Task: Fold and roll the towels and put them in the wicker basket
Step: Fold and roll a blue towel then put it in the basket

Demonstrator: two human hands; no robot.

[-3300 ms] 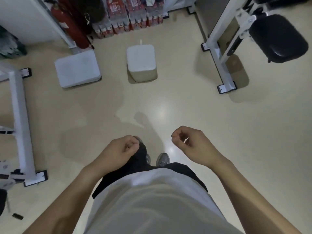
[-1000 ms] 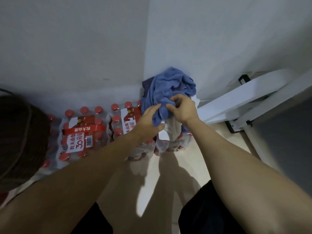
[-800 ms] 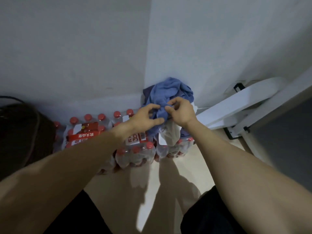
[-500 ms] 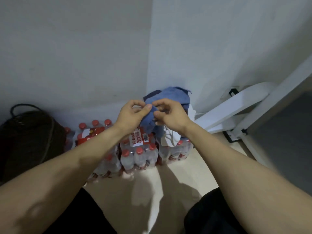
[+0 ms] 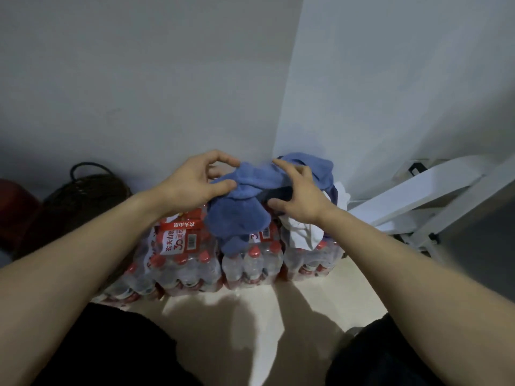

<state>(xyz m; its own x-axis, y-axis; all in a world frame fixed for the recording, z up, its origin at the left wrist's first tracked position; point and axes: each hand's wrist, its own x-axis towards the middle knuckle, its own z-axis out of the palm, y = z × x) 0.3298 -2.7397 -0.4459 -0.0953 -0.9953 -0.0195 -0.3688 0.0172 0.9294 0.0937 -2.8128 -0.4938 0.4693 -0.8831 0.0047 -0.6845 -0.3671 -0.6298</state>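
Both hands are working the pile: the left hand (image 5: 195, 185) is pinching a fold of the blue towel (image 5: 245, 207) between thumb and fingers; the right hand (image 5: 298, 196) is curling around a dark cloth (image 5: 278, 194) underneath, which is mostly hiding; a white towel (image 5: 303, 235) is peeking out below. Everything is sitting on shrink-wrapped bottle packs (image 5: 217, 260) on the pale floor (image 5: 320, 299) in a wall corner; the wicker basket (image 5: 83, 196) is standing dim at left.

dim, bluish light | arm shadows on floor (image 5: 278, 316) | wide-angle bending at edges
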